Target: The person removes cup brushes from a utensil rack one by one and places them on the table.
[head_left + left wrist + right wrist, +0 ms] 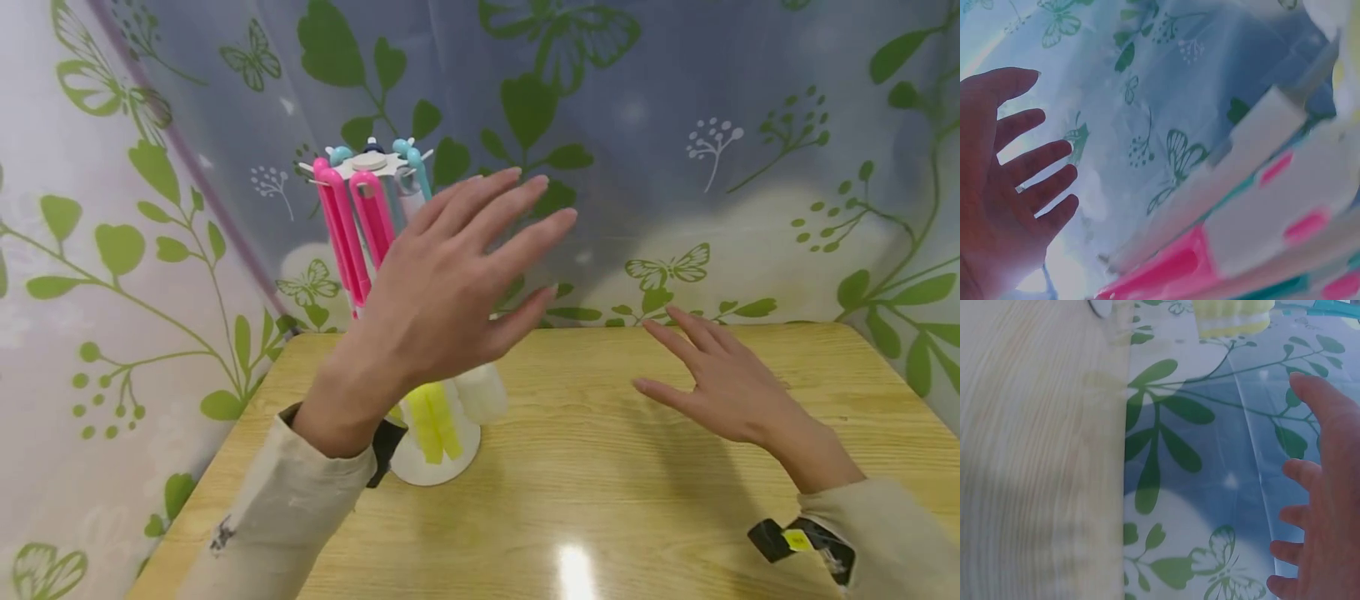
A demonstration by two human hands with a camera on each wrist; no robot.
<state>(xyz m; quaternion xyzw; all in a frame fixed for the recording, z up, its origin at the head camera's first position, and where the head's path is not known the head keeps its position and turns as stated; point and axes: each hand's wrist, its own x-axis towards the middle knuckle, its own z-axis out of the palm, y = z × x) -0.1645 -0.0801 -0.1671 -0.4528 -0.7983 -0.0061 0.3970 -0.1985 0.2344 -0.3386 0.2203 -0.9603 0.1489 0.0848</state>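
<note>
A white upright rack (369, 163) stands on a round base (437, 475) at the left of the table. Pink handles (345, 237) and light-blue ones (417, 171) hang from its top hooks. Low on it show a yellow sponge head (433, 421) and a white sponge head (482, 393). My left hand (453, 292), fingers spread and holding nothing, overlaps the rack's middle in the head view. Beside it in the left wrist view is a blurred pink-and-white handle (1166, 265). To the right, my right hand (738, 392) hovers over the wooden table, fingers extended and nothing in it.
The wooden table (600, 467) ends at a blue curtain (630, 150) printed with leaves and butterflies. A paler printed curtain (150, 275) runs along the left side. Each wrist wears a dark strap (802, 546).
</note>
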